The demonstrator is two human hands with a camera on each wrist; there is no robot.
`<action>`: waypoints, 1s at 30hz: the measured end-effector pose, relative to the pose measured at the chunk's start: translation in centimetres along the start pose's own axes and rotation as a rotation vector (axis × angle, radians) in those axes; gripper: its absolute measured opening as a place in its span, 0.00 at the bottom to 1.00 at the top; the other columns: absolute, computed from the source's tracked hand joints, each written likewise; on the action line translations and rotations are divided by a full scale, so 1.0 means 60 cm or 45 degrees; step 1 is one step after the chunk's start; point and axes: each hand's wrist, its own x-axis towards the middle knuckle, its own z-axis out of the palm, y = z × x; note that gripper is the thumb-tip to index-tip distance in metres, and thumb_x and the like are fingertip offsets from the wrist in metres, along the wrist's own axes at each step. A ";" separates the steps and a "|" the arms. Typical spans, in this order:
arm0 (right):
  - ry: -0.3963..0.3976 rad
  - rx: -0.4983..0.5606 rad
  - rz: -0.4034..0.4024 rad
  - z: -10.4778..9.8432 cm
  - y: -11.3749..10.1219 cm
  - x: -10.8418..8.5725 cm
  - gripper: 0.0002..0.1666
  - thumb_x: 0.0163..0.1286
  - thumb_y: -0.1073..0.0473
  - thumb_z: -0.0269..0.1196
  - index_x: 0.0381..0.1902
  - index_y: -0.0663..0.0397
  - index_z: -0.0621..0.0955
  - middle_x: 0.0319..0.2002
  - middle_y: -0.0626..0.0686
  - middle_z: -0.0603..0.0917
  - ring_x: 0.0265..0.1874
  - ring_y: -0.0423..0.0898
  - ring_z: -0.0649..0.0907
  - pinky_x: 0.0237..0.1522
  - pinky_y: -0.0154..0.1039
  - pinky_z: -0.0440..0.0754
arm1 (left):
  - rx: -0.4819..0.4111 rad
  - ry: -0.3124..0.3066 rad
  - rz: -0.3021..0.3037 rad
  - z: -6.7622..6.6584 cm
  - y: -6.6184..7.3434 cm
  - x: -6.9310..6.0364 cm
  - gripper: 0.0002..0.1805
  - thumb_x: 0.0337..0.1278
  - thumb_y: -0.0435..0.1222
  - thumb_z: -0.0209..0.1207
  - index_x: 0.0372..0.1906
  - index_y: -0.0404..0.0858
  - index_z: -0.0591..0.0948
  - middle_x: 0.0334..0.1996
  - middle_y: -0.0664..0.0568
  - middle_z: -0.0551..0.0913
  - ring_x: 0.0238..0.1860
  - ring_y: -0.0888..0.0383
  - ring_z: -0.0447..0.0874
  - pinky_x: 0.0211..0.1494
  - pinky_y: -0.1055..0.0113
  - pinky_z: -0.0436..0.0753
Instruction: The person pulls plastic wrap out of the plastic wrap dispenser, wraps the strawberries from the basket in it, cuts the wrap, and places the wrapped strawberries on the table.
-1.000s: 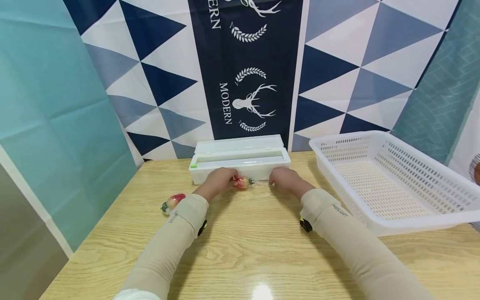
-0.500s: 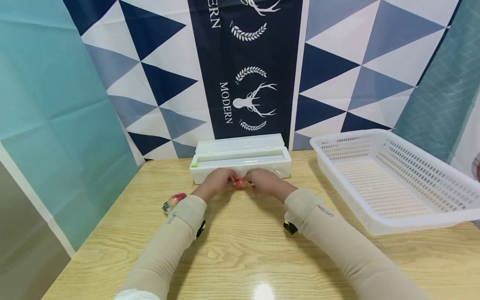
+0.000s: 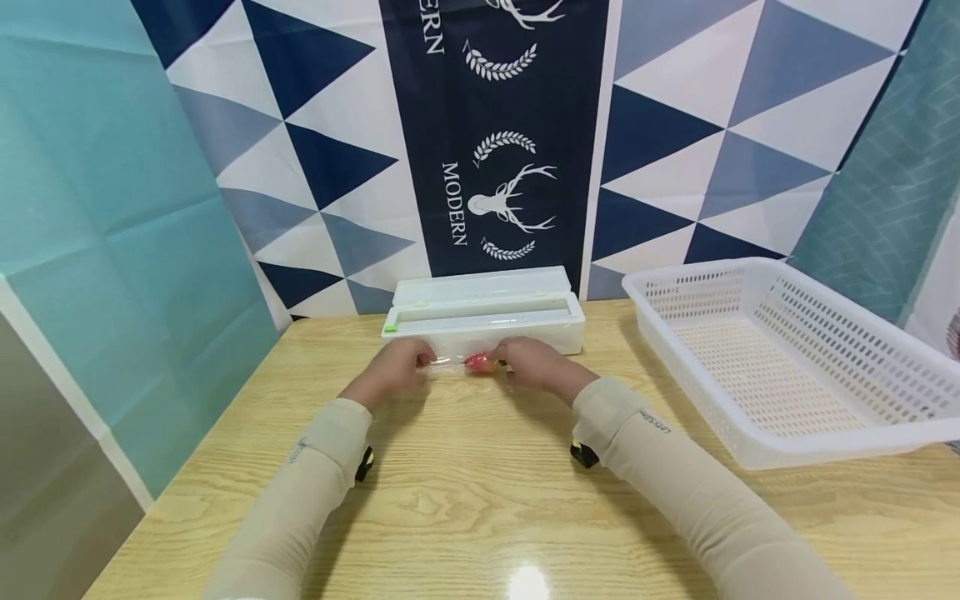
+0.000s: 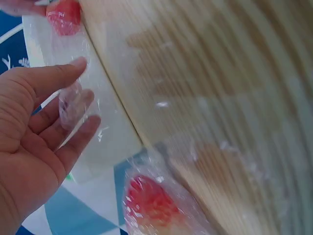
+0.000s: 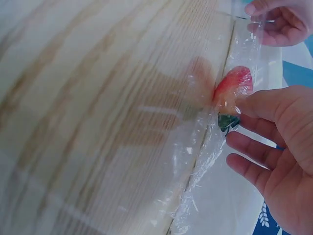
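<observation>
My right hand [image 3: 534, 364] holds a strawberry [image 3: 477, 362], red fading to pale yellow with green leaves, its thumb and fingers at the leafy end in the right wrist view. Clear cling film [image 3: 446, 365] stretches from the strawberry to my left hand [image 3: 393, 368]. A crumpled bit of film [image 4: 72, 105] lies between the left thumb and curled fingers. Just behind both hands stands the white cling film dispenser [image 3: 480, 342], lid raised. A second wrapped strawberry [image 4: 151, 203] shows low in the left wrist view; the left arm hides it from the head view.
A white perforated plastic basket [image 3: 813, 454] stands at the right of the wooden table [image 3: 480, 500]. Patterned cloth [image 3: 510, 125] hangs behind the dispenser, and a teal cloth [image 3: 135, 250] hangs on the left.
My right hand came left from the film's right side to the strawberry. Then the left hand let go of the strawberry's red end and moved left, with film now stretched between.
</observation>
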 end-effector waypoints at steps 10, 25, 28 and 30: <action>-0.031 0.016 0.028 -0.003 -0.003 -0.002 0.20 0.63 0.69 0.64 0.53 0.60 0.83 0.48 0.58 0.84 0.50 0.53 0.81 0.57 0.47 0.76 | -0.460 0.068 -0.278 -0.003 -0.032 -0.009 0.08 0.55 0.23 0.61 0.40 0.33 0.84 0.37 0.47 0.82 0.40 0.53 0.77 0.46 0.61 0.79; -0.076 0.027 0.073 -0.001 -0.006 0.004 0.23 0.62 0.68 0.64 0.57 0.60 0.81 0.48 0.57 0.83 0.49 0.52 0.81 0.56 0.47 0.76 | 0.015 0.274 -0.862 -0.001 -0.020 0.013 0.23 0.44 0.44 0.74 0.38 0.30 0.82 0.38 0.40 0.82 0.36 0.47 0.79 0.37 0.57 0.81; -0.084 0.046 0.069 -0.002 -0.006 0.003 0.22 0.62 0.69 0.64 0.56 0.60 0.81 0.48 0.58 0.83 0.49 0.53 0.81 0.57 0.47 0.76 | -0.022 0.287 -0.923 -0.003 -0.019 0.014 0.27 0.40 0.45 0.76 0.41 0.29 0.82 0.38 0.40 0.84 0.36 0.48 0.80 0.38 0.57 0.81; -0.087 0.059 0.067 -0.004 -0.007 0.002 0.22 0.62 0.69 0.63 0.55 0.60 0.82 0.49 0.58 0.83 0.49 0.53 0.81 0.57 0.47 0.76 | -0.183 0.307 -0.955 -0.005 -0.022 0.014 0.22 0.40 0.41 0.76 0.36 0.29 0.83 0.31 0.42 0.85 0.31 0.50 0.82 0.34 0.61 0.80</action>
